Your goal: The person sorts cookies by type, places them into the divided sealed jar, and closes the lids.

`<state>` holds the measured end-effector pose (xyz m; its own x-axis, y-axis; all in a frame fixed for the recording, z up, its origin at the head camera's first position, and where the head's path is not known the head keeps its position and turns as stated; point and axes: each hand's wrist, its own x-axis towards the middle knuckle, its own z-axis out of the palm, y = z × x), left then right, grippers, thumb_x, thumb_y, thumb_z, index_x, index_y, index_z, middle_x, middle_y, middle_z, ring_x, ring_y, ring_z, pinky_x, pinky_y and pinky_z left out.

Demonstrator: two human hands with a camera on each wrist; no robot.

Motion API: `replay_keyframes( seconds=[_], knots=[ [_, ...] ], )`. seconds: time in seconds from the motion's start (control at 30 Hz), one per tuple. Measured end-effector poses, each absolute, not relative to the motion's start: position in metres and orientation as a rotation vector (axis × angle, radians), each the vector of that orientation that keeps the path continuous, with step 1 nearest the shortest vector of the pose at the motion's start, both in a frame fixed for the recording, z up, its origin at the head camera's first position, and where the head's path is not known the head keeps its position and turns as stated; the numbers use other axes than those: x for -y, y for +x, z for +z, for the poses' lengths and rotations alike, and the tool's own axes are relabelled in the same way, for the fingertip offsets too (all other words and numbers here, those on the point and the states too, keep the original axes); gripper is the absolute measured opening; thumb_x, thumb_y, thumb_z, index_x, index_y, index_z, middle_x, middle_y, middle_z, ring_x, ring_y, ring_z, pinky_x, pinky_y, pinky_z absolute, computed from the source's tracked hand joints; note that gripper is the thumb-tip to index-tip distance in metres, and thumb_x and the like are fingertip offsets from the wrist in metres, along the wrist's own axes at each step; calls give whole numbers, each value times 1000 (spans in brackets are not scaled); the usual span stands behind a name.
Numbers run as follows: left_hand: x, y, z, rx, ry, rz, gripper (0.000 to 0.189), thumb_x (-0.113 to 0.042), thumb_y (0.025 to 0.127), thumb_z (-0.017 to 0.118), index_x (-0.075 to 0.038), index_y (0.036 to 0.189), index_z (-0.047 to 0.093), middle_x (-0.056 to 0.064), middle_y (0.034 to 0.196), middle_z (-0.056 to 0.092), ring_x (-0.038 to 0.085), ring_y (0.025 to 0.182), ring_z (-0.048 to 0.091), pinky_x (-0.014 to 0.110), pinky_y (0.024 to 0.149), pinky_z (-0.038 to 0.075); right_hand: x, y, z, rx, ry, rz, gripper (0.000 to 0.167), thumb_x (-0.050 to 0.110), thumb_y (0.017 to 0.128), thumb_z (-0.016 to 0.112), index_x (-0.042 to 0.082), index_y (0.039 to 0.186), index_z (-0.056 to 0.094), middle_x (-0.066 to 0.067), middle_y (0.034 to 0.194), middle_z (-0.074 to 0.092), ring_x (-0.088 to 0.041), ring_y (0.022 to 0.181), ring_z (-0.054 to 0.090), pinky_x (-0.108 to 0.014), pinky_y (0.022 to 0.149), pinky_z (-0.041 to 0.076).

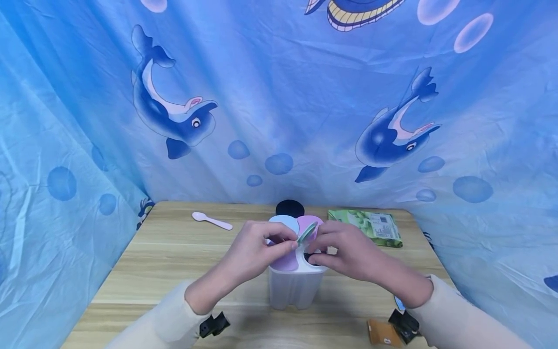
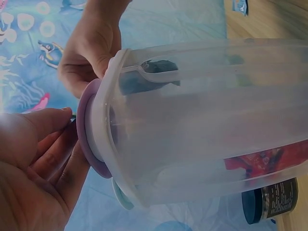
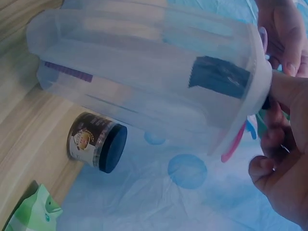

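Observation:
A tall translucent storage box [image 1: 296, 293] stands upright on the table, its white top fitted with blue [image 1: 284, 222], pink [image 1: 308, 222] and purple [image 1: 285, 261] round lids. My left hand [image 1: 257, 247] pinches the raised green lid [image 1: 307, 232] between thumb and fingers. Over the uncovered round opening, my right hand [image 1: 348, 247] pinches the top of a dark packet. Most of that dark packet [image 3: 219, 77] shows through the box wall, just below the rim. A red packet [image 2: 269, 161] lies low inside another part of the box. The right fingertips are partly hidden.
Behind the box stands a jar [image 3: 94, 142] with a black lid [image 1: 289, 207]. A pink spoon [image 1: 212, 221] lies at the back left, a green bag [image 1: 370, 227] at the back right. An orange-brown packet [image 1: 383, 333] and a blue packet [image 1: 399, 303] lie near the right wrist.

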<state>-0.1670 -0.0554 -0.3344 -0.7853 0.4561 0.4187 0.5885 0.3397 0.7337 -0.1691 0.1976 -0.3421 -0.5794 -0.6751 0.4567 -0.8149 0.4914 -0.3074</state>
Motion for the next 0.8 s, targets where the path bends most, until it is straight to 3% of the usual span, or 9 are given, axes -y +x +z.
replay_keyframes(
  seconds=[0.2, 0.43, 0.8],
  knots=[
    [57, -166, -334, 2450, -963, -1449, 8, -13, 88, 80, -19, 93, 80, -12, 81, 74, 1, 76, 68, 25, 68, 59, -204, -168, -340, 2546, 1248, 824, 9, 22, 88, 83, 24, 97, 81, 15, 92, 74, 0, 82, 63, -20, 66, 53],
    [57, -164, -334, 2444, -956, -1460, 8, -13, 88, 80, -19, 93, 81, -12, 81, 74, 1, 76, 68, 24, 68, 59, -217, -168, -337, 2606, 1096, 920, 16, 22, 89, 82, 25, 104, 78, 18, 95, 72, 0, 80, 62, -23, 62, 52],
    [56, -165, -333, 2456, -938, -1448, 9, -14, 87, 81, -19, 94, 81, -13, 81, 74, 1, 76, 67, 25, 68, 59, -293, -169, -363, 2599, 856, 1021, 25, 13, 87, 82, 30, 105, 76, 13, 102, 73, -7, 88, 69, -28, 69, 59]
  ],
)
